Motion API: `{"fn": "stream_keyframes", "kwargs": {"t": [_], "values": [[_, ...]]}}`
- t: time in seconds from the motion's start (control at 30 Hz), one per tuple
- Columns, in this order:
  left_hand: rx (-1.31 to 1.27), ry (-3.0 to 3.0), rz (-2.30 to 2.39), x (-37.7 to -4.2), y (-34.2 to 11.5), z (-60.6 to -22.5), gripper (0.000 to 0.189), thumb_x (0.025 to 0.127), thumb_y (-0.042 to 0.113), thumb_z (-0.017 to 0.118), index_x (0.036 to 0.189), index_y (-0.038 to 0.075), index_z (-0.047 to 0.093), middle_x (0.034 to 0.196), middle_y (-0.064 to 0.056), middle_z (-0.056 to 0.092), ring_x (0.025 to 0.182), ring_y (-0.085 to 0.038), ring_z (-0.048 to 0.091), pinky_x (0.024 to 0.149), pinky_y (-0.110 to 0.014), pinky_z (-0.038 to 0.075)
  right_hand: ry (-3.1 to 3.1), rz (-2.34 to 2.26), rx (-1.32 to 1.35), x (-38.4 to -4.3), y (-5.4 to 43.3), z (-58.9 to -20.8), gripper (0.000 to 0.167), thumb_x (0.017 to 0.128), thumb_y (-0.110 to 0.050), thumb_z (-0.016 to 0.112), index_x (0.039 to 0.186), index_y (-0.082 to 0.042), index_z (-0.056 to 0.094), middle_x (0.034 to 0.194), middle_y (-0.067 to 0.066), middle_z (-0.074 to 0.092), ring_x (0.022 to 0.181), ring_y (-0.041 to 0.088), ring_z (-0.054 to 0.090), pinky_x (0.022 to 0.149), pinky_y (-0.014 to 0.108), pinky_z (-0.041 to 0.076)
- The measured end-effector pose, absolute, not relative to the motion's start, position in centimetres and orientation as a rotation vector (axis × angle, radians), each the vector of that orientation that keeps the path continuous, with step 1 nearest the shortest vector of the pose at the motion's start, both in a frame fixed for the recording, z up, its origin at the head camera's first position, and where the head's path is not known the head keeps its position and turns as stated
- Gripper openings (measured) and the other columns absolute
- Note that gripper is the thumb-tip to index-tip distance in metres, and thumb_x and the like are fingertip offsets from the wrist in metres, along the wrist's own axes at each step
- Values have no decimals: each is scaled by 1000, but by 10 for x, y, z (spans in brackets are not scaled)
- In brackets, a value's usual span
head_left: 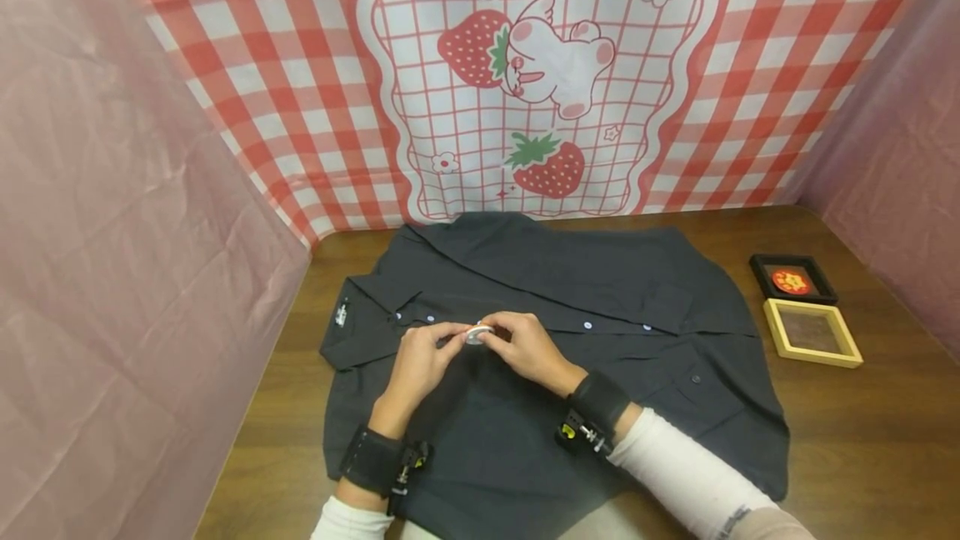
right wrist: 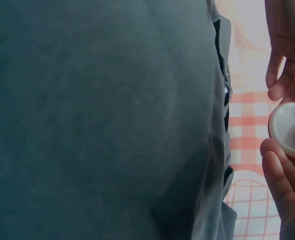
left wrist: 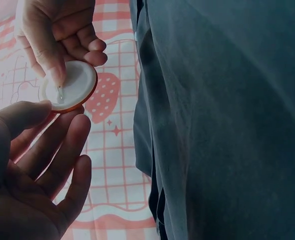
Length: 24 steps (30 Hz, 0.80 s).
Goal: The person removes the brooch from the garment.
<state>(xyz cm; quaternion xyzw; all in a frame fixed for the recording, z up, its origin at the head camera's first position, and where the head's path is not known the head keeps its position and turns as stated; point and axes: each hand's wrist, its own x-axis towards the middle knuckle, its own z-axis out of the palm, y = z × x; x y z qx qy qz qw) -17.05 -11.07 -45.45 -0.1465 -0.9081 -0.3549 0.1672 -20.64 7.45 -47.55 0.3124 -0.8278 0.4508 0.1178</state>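
Observation:
A round pin badge (head_left: pixel 478 335) with a red-orange rim is held above a dark shirt (head_left: pixel 510 423). Its white back and a small metal pin show in the left wrist view. My left hand (head_left: pixel 422 361) pinches the badge's edge between thumb and fingertips. From the other side my right hand (head_left: pixel 528 350) grips it too, with the thumb over the pin on the back (left wrist: pixel 72 90). Only part of the badge shows in the right wrist view. Whether the pin is fastened I cannot tell. The shirt lies spread on the table, its collar to the left.
To the right on the wooden table (head_left: pixel 892 423) lie a black frame (head_left: pixel 761 277) containing a red and yellow round badge and, in front of it, a light yellow frame (head_left: pixel 780 340). A red checked cloth (head_left: pixel 300 90) hangs behind; pink curtains (head_left: pixel 135 232) flank both sides.

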Motion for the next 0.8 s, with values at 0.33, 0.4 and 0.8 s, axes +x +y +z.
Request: {"fn": "stream_keyframes", "kwargs": {"t": [0.33, 0.4, 0.8], "values": [[-408, -2582, -1056, -172, -112, -454, 17, 88, 19, 71, 101, 11, 78, 98, -5, 77, 93, -21, 73, 80, -39, 57, -2452, 1348, 932, -207, 75, -471, 8, 88, -10, 71, 94, -6, 74, 85, 5, 73, 69, 3, 59, 62, 19, 51], [-408, -2583, -1061, -173, -112, -455, 17, 88, 19, 71, 101, 11, 78, 98, -5, 77, 93, -21, 73, 80, -39, 57, -2454, 1343, 930, -207, 76, -471, 9, 88, -11, 71, 94, -6, 74, 85, 4, 73, 69, 3, 60, 63, 19, 52], [-448, -2550, -1081, -173, -111, -457, 15, 85, 15, 73, 99, 11, 79, 95, -6, 77, 89, -21, 74, 77, -38, 57, -2447, 1348, 932, -206, 79, -473, 9, 85, -8, 73, 94, -5, 74, 83, 4, 71, 70, 3, 58, 63, 21, 51]]}}
